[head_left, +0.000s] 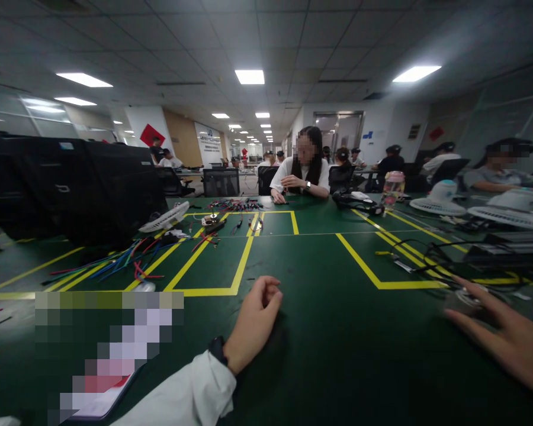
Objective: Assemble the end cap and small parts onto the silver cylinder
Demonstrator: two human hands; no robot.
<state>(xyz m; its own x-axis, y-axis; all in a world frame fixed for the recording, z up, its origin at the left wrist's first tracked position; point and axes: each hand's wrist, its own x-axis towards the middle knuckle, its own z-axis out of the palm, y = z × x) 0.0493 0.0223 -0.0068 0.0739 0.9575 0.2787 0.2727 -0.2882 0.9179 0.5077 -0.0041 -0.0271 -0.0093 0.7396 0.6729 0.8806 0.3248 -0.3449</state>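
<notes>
My left hand (258, 316) rests on the green table mat with its fingers loosely curled in and the thumb close to them; nothing shows in it. A dark band circles that wrist, below a pale sleeve. At the right, my right hand (504, 331) has thumb and index finger spread around a roundish, metallic-looking object (465, 300). Blur hides what exactly this object is and whether the fingertips press on it. Dark cables (430, 257) run just behind it, with a small pale tag (403, 266) at one end.
A phone (104, 407), partly pixelated, lies front left. Loose coloured wires (119, 260), a tilted white fan part (164, 218) and black computer cases (71, 189) are on the left. Across sits a person (311, 171). White fans (439, 201) and a bottle (393, 189) stand far right.
</notes>
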